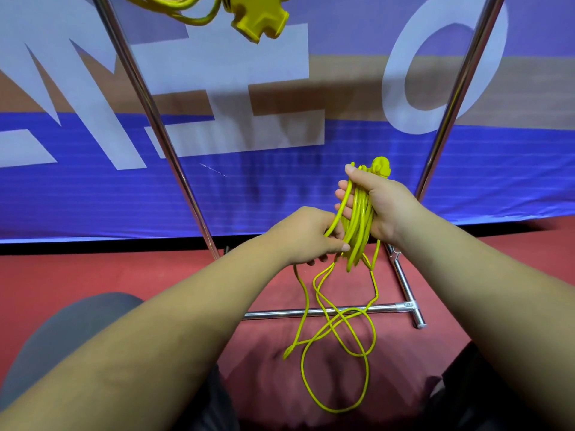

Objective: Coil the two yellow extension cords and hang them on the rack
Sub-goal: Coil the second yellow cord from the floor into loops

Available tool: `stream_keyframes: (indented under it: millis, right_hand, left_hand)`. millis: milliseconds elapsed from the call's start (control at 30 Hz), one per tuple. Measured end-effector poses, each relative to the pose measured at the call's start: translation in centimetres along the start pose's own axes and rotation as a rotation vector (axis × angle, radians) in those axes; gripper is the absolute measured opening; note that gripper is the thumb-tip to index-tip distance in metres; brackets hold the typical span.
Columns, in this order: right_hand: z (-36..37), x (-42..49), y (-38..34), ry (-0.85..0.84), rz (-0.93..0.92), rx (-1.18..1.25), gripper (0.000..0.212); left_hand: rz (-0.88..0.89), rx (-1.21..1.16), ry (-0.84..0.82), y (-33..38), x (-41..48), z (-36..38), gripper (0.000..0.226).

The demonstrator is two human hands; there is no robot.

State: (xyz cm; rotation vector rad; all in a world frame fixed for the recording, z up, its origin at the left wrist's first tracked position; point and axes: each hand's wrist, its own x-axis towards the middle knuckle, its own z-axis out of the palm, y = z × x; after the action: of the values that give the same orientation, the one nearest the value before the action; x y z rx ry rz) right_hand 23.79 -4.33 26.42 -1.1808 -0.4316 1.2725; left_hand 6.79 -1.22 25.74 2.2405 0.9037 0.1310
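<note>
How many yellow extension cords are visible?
2. The hanging cord is at the top edge, partly cropped; the held cord is in the left hand and right hand, slack on the floor.

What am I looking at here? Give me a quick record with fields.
Right hand: grips coiled loops of a yellow extension cord, plug end on top
Left hand: pinches a strand of that cord just below
Uncoiled part: lies in loose loops on the red floor, across the base bar of the rack
Other yellow cord: hangs at the top edge with its multi-outlet end; support out of view
Backdrop: blue banner with white letters
</note>
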Motion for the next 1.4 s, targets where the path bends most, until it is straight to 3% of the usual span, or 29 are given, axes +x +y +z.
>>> stream_keyframes:
  millis: [167, 367, 533, 667, 833, 933, 1067, 1167, 1267, 1400]
  right_hand:
    - [0.0, 0.2, -0.3, -0.004, 0.029, -0.038, 0.015]
    - [-0.3, 0.3, -1.2, 0.011, 0.020, 0.046, 0.015]
    - [-0.7, 0.3, -1.6, 0.020, 0.016, 0.081, 0.018]
    - [-0.8, 0.2, -2.2, -0.004, 0.018, 0.099, 0.019]
    - [-1.0, -0.3, -3.0, -0.116, 0.053, 0.156, 0.020]
    - [-1.6, -0.2, -3.4, -0.153, 0.092, 0.235, 0.020]
    - [-2.3, -0.3, -3.9, -0.187, 0.121, 0.352, 0.021]
    - [-2.7, -0.3, -4.3, -0.205, 0.132, 0.364, 0.019]
    - [-3.0, -0.1, -4.5, -0.202, 0.140, 0.344, 0.018]
    - [-2.6, -0.3, -4.4, -0.162, 0.098, 0.213, 0.023]
  left_hand:
    - [-0.011, 0.124, 0.010, 0.2, 0.4, -0.1, 0.034]
    - [-0.087, 0.075, -0.339, -2.7, 0.3, -0.7, 0.047]
    - [-0.194, -0.084, -0.247, -4.7, 1.2, 1.4, 0.062]
    - [-0.121, -0.056, -0.200, -6.7, 2.1, 2.4, 0.042]
    - [-0.072, 0.108, -0.471, -9.4, 1.9, 4.4, 0.009]
    - [-0.157, 0.212, -0.633, -11.8, 1.2, 6.5, 0.014]
    - [-0.264, 0.303, -0.717, -15.3, 0.2, 8.9, 0.027]
    - [-0.274, 0.268, -0.645, -15.3, -0.1, 8.8, 0.025]
    - [-0.236, 0.328, -0.363, -15.0, 1.0, 6.7, 0.011]
    - [-0.251, -0.059, 0.012, -13.3, 1.9, 1.7, 0.024]
